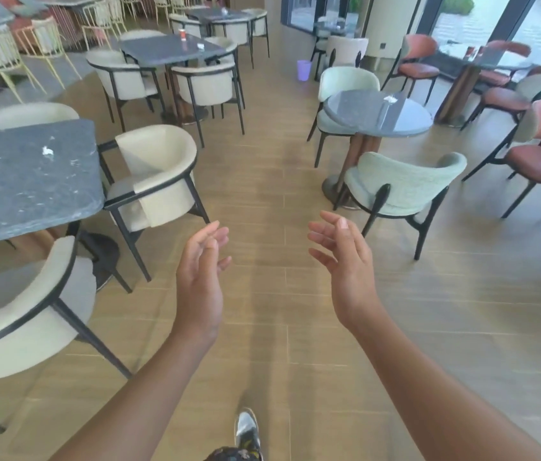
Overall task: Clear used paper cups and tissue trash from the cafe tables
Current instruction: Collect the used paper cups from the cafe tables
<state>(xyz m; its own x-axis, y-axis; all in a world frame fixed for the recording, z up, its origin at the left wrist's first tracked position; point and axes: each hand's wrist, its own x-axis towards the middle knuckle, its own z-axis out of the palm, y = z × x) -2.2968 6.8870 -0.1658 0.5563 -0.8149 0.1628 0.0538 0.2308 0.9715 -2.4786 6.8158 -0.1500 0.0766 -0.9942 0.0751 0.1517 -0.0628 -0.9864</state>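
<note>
**Desk:** What is nearest the lens?

**Photographer:** A person's bare forearms reach out over a wood-look floor, with one patterned shoe (pixel 247 430) below them. The left hand (pixel 201 261) and right hand (pixel 342 257) are held apart with palms turned toward each other. The fingers are loose and spread, gripping nothing.

**Desk:** And the trash?

**Photographer:** The closest piece is a crumpled white tissue (pixel 48 150) on the grey square table (pixel 13 194) at left, well away from either hand. Two cream armchairs (pixel 159 174) stand beside that table. To the right, a second tissue (pixel 390 99) lies near the far edge of a dark round table (pixel 395 119), behind a pale green chair (pixel 402 184).

**Desk:** Any cups?

**Photographer:** One, farther back. A red paper cup (pixel 183 34) stands upright on a grey rectangular table (pixel 159 51) ringed by cream chairs, and a third tissue (pixel 200 45) lies near it on the same top. A lilac bin (pixel 304 70) sits on the floor across the aisle from that table, near the windows.

**Desk:** And beyond that?

**Photographer:** More tables stand by the glass and at the back wall. Small items sit on them, too blurred to name.
</note>
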